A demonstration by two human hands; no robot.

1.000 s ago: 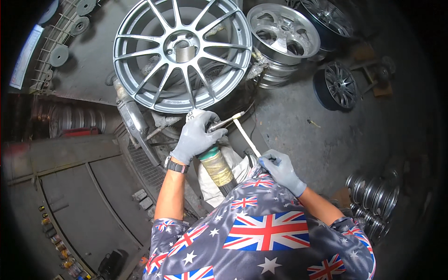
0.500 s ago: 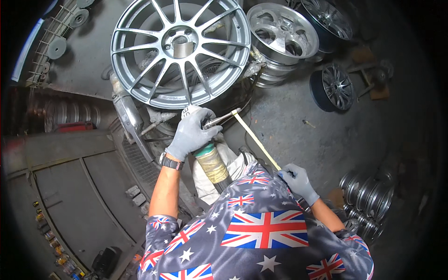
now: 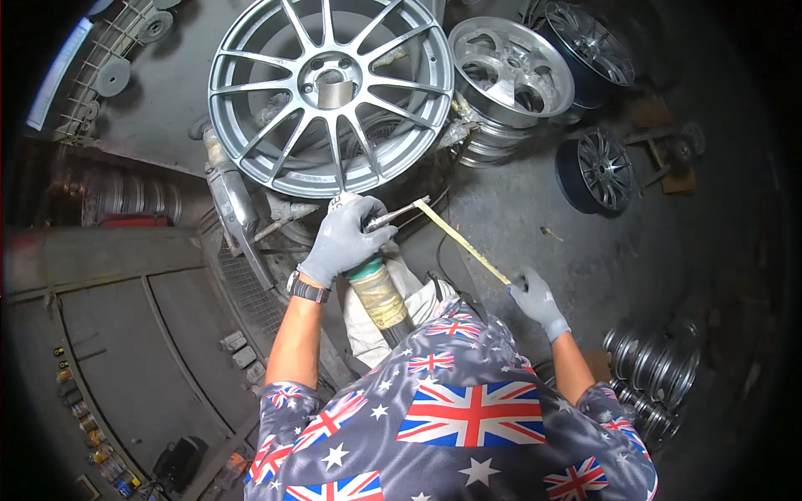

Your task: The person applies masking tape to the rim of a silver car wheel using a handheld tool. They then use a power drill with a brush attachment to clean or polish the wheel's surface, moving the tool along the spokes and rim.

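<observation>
My left hand (image 3: pixel 347 238), in a grey glove, is closed around a thin tapered metal rod (image 3: pixel 397 215) that points right from between thumb and fingers. Directly below this hand sits a power-tool body (image 3: pixel 380 296) with a green collar and yellowish tape wrapping; whether the rod joins it is hidden. A narrow pale-yellow strip (image 3: pixel 464 242) meets the rod's tip and runs taut down to the right. Its lower end is pinched in my gloved right hand (image 3: pixel 539 302). Beyond my left hand, a silver multi-spoke wheel rim (image 3: pixel 336 138) faces up.
Stacked rims (image 3: pixel 511 71) stand at the far right, with a dark-sided rim (image 3: pixel 595 171) nearer on the floor. More bare rims (image 3: pixel 656 359) lie at lower right. A metal-bodied power tool (image 3: pixel 234 204) hangs left of the big rim, near a wire rack (image 3: pixel 88 88) holding discs.
My right hand has moved up and slightly right, carrying the strip's lower end. The left hand keeps its grip on the rod. The whole view has shifted slightly.
</observation>
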